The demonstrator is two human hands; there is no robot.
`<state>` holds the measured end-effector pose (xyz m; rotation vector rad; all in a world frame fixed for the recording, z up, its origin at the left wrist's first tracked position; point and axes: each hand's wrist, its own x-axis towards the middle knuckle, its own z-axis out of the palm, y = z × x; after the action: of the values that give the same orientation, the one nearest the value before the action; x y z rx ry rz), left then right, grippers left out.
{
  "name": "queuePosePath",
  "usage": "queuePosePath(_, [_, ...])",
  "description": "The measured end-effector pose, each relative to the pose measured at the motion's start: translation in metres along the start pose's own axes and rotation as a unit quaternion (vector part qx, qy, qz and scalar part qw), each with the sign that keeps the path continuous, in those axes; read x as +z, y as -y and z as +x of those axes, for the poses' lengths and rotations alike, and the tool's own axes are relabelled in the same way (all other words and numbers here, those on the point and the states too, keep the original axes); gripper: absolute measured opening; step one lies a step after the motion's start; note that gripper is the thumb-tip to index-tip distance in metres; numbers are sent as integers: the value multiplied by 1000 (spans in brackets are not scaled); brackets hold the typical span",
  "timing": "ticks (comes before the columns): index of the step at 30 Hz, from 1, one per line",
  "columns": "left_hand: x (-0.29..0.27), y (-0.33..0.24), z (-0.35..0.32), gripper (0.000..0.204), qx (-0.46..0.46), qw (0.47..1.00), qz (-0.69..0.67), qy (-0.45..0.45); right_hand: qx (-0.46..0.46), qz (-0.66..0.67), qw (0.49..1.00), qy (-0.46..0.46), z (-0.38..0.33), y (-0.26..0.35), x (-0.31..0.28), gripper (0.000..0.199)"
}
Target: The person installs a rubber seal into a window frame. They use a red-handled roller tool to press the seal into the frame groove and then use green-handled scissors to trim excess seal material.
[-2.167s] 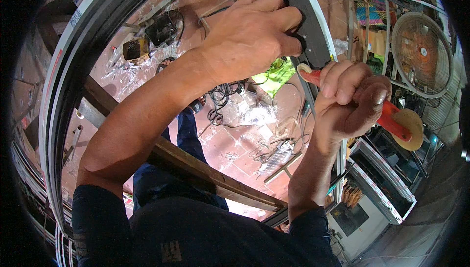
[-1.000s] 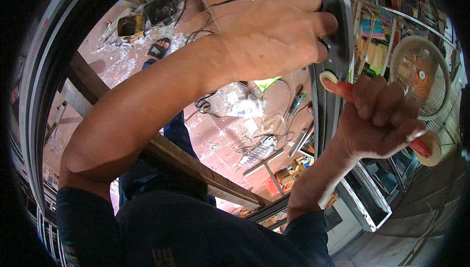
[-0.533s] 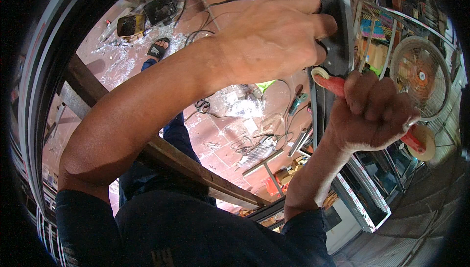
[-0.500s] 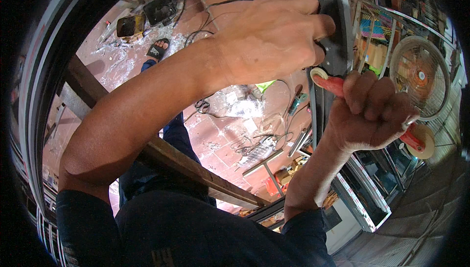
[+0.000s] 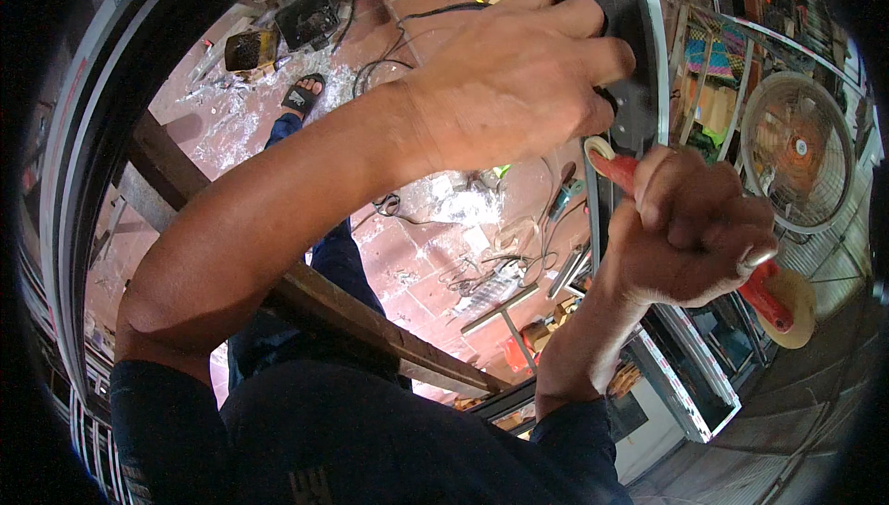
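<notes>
Frame, dark and long-railed, was the largest item I logged remotely through the head view: it lay about both arms, one rail passing beneath the left hand. I judged it stiff, bulky and fairly heavy, best held by the rail's two edges; its smooth finish could slide under dry fingers. Surface: dark grey, grooved at left, pale strip along the outer edge; curvature I put down to the lens. Beam, brown, straight, square-edged, scuffed, crossed below the arms. Fan, round, wire-guarded, stood well apart at right. Left hand: fingers bent over the rail, tips hidden; whether they pinched anything I could not tell. Right hand: fist wrapped firmly round the roller's middle, beside the rail. Roller, slim, red-handled, I rated light and rigid, best gripped mid-handle, clear of the ends. Wheels, one per end, were pale, cream-toned discs; the inner wheel sat at the rail, contact unclear, the outer pointed away.
</notes>
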<state>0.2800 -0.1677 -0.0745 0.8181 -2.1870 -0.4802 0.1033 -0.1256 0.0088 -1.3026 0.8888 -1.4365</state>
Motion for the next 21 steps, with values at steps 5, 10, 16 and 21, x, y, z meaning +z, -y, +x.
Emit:
queuePosePath(5, [-3, 1, 1, 17, -1, 1000, 6, 3, 28, 35, 999, -21, -9, 5, -10, 37])
queuePosePath(10, [2, 1, 1, 18, 2, 1000, 17, -6, 14, -9, 1000, -15, 2, -2, 2, 40])
queuePosePath(16, [-2, 2, 1, 18, 2, 1000, 12, -1, 34, -45, 998, -22, -12, 8, -14, 42])
queuePosePath(21, [-4, 0, 2, 18, -1, 1000, 4, 12, 27, -49, 998, -37, -9, 4, -4, 44])
